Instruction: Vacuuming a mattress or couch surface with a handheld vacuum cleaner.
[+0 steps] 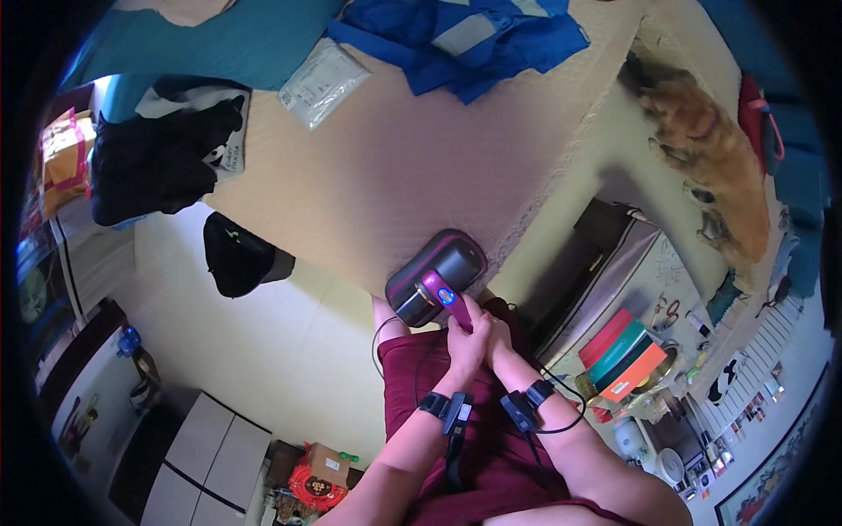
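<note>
A handheld mattress vacuum cleaner [439, 273], with a black oval head, purple trim and a purple handle, stands on the pale quilted bedspread [421, 171] near the bed's edge. A blue light glows on its handle. My left hand [468, 347] is wrapped around the handle's lower end. Close against it, my right hand [498, 340] also grips there, its fingers partly hidden by the handle and the left hand. Each wrist wears a black strapped device with a cable. A thin cord [376, 345] loops beside my leg.
Blue clothing [500, 46] and a plastic-wrapped packet [325, 84] lie on the bed. A black garment [154, 158] and black cap [237, 256] are at its left edge. A dog [717, 151] lies on the right. Colourful boxes [621, 355] and scissors [671, 313] sit on a table.
</note>
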{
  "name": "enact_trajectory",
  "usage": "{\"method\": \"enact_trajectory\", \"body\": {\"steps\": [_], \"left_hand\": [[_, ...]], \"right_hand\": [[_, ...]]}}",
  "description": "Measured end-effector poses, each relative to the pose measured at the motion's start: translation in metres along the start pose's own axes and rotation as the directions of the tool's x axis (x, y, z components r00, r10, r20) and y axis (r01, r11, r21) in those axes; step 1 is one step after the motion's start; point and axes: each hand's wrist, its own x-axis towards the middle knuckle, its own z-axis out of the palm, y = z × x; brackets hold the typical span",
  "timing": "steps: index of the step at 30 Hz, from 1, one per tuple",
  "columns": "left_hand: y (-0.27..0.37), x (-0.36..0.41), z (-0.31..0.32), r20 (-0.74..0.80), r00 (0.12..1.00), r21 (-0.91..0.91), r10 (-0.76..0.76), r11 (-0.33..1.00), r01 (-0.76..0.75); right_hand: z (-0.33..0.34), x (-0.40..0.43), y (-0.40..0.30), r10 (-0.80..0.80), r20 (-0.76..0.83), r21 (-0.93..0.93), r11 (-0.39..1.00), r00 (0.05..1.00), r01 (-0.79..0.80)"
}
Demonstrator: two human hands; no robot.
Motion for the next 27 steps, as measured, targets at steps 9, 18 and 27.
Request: {"method": "enact_trajectory", "body": {"steps": [9, 18, 27], "left_hand": [[0.144, 0.070, 0.050, -0.079, 0.967, 0.160, 0.243, 0.960, -0.229], [0.115, 0.117, 0.035, 0.104, 0.987, 0.333, 0.120, 0.931, -0.148], [0.040, 0.060, -0.031, 0.273, 0.962, 0.511, 0.015, 0.845, -0.159]], "right_hand": [[-0.062, 0.084, -0.023, -0.058, -0.249, 0.220, 0.969, 0.967, 0.115], [-0.055, 0.111, -0.033, 0.032, -0.323, 0.385, 0.918, 0.946, 0.100], [0.039, 0.000, -0.032, 0.286, -0.337, 0.479, 0.872, 0.897, -0.098]]}}
